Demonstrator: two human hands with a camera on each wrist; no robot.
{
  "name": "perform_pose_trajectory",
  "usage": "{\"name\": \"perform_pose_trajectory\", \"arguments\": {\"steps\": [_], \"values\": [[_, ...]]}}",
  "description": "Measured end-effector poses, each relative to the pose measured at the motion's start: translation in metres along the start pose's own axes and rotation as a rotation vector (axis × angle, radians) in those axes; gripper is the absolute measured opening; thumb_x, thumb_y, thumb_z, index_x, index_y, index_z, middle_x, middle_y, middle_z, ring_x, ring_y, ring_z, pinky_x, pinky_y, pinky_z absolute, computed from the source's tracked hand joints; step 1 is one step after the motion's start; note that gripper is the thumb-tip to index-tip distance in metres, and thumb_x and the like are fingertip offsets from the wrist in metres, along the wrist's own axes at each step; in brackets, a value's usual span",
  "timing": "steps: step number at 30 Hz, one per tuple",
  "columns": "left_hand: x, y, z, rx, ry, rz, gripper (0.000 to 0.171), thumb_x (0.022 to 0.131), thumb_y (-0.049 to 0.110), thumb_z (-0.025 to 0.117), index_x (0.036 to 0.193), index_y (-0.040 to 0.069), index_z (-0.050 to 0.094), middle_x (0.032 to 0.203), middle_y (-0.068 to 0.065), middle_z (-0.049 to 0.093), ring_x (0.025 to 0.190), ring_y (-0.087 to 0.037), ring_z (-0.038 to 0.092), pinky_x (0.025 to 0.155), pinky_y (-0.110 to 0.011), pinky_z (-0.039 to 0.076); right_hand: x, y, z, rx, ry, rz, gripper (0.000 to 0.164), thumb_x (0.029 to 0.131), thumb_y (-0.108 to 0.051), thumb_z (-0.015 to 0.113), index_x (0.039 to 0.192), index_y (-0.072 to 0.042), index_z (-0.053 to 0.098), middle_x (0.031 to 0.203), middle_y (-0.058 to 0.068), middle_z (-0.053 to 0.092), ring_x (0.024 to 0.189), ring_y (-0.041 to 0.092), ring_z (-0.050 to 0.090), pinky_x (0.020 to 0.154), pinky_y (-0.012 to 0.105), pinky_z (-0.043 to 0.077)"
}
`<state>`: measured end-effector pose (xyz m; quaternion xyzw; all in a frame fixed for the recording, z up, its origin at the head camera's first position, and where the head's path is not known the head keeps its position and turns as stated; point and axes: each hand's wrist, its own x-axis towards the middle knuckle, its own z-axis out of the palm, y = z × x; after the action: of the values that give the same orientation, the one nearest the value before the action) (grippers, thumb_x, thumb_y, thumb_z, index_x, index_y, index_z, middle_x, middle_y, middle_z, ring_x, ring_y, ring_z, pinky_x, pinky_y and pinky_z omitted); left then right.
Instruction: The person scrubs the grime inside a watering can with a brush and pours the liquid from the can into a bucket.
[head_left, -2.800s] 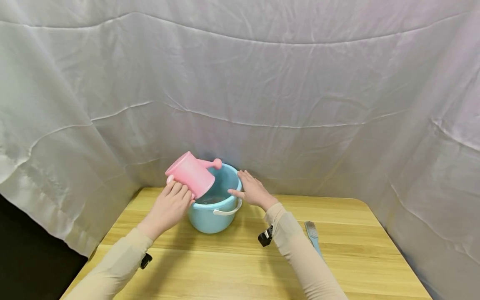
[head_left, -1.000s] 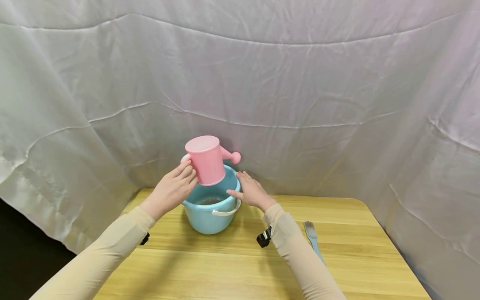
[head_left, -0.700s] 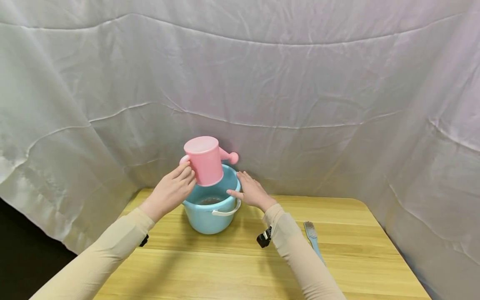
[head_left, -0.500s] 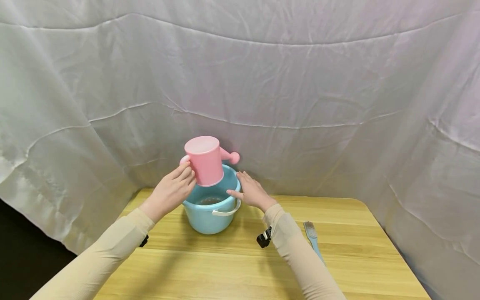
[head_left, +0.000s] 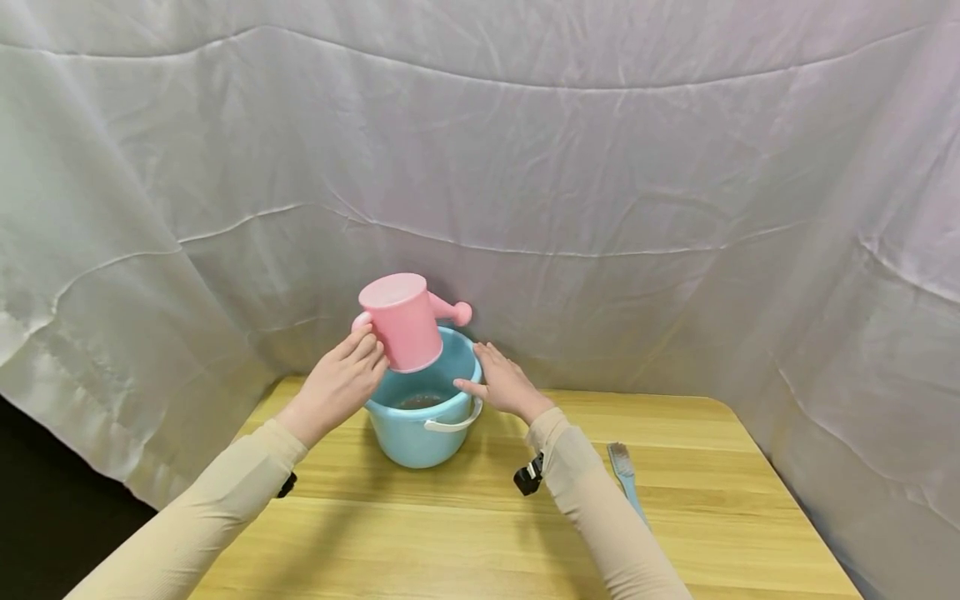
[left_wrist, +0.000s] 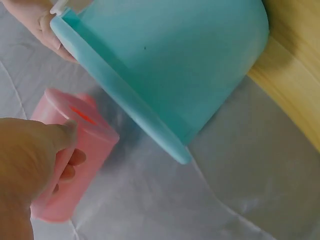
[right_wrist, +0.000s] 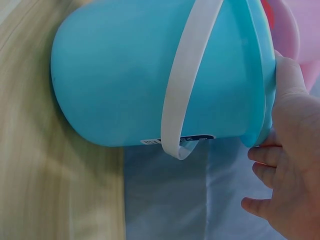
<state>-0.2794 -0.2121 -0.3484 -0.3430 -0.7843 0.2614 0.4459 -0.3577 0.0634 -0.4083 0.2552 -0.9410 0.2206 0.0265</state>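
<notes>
My left hand (head_left: 343,382) grips the handle of a pink watering can (head_left: 405,329), holding it over the left and back part of a light blue bucket (head_left: 416,440). The can is tipped nearly upside down, its flat base upward and its mouth toward the bucket. Its spout points right, past the far rim. A little rippled water (head_left: 422,402) lies at the bucket's bottom. On the bucket's right rim rests my right hand (head_left: 510,383), fingers spread along it. In the right wrist view the thumb presses the rim (right_wrist: 265,100), with fingertips just below it.
The bucket's white handle (head_left: 453,423) hangs down in front. A blue-handled brush (head_left: 624,479) lies on the wooden table (head_left: 720,517), right of my right forearm. Grey cloth (head_left: 600,183) hangs close behind the table and along its sides.
Over the span my left hand has raised the watering can and tipped it further, base up. In the last half second it has shifted slightly left. The right hand stays on the rim.
</notes>
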Motion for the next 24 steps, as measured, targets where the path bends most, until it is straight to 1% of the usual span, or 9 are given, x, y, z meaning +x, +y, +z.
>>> {"name": "perform_pose_trajectory", "arguments": {"steps": [4,9,12,13,16,20,24], "values": [[-0.0019,0.0019,0.0038,-0.075,0.032,-0.060,0.041,0.097,-0.007,0.021,0.079,-0.001,0.057,0.082,-0.016,0.054,0.090,-0.033,0.050,0.107,-0.041,0.045,-0.0003,-0.0003,-0.0003,-0.003,-0.004,0.004,0.085,0.094,-0.058,0.053,0.153,-0.003,0.025,0.159,0.017,0.027,0.150,0.033,0.019,0.123,0.051,0.023],[-0.0057,0.0047,0.0072,-0.101,0.029,-0.094,0.031,0.096,-0.001,0.032,0.078,-0.002,0.058,0.079,-0.015,0.053,0.085,-0.033,0.047,0.101,-0.042,0.046,-0.0013,-0.0015,-0.0013,0.007,-0.003,0.003,0.085,0.093,-0.057,0.054,0.152,-0.002,0.026,0.158,0.016,0.028,0.150,0.033,0.019,0.123,0.051,0.023],[-0.0072,0.0060,0.0085,-0.122,0.022,-0.113,0.020,0.095,0.008,0.050,0.079,-0.001,0.058,0.080,-0.015,0.054,0.086,-0.032,0.048,0.100,-0.043,0.045,-0.0012,-0.0023,-0.0022,0.014,-0.001,0.004,0.085,0.093,-0.056,0.055,0.152,-0.002,0.026,0.158,0.016,0.029,0.150,0.032,0.019,0.123,0.050,0.023],[-0.0073,0.0064,0.0089,-0.132,0.022,-0.122,0.019,0.093,0.012,0.057,0.080,-0.001,0.057,0.081,-0.015,0.054,0.087,-0.032,0.049,0.100,-0.043,0.045,-0.0011,-0.0025,-0.0025,0.016,-0.001,0.004,0.085,0.093,-0.056,0.055,0.152,-0.002,0.026,0.158,0.016,0.029,0.150,0.032,0.019,0.123,0.050,0.023],[-0.0073,0.0074,0.0098,-0.166,0.029,-0.151,0.027,0.087,0.022,0.070,0.078,0.001,0.056,0.081,-0.014,0.055,0.088,-0.033,0.050,0.100,-0.046,0.045,-0.0006,-0.0029,-0.0029,0.020,-0.001,0.002,0.085,0.094,-0.056,0.055,0.152,-0.002,0.026,0.158,0.017,0.028,0.150,0.033,0.019,0.123,0.051,0.023],[-0.0071,0.0083,0.0100,-0.220,0.045,-0.191,0.029,0.086,0.024,0.070,0.075,0.003,0.054,0.079,-0.014,0.052,0.085,-0.035,0.049,0.095,-0.051,0.044,-0.0004,-0.0034,-0.0027,0.023,-0.008,0.001,0.086,0.094,-0.057,0.054,0.152,-0.002,0.025,0.159,0.018,0.027,0.150,0.034,0.019,0.123,0.052,0.022],[-0.0072,0.0082,0.0096,-0.262,0.072,-0.222,0.027,0.087,0.024,0.068,0.077,0.004,0.054,0.077,-0.013,0.051,0.082,-0.035,0.046,0.088,-0.051,0.042,-0.0006,-0.0035,-0.0022,0.020,-0.016,0.009,0.086,0.093,-0.058,0.054,0.153,-0.003,0.024,0.159,0.017,0.026,0.150,0.033,0.018,0.123,0.051,0.022]]}}
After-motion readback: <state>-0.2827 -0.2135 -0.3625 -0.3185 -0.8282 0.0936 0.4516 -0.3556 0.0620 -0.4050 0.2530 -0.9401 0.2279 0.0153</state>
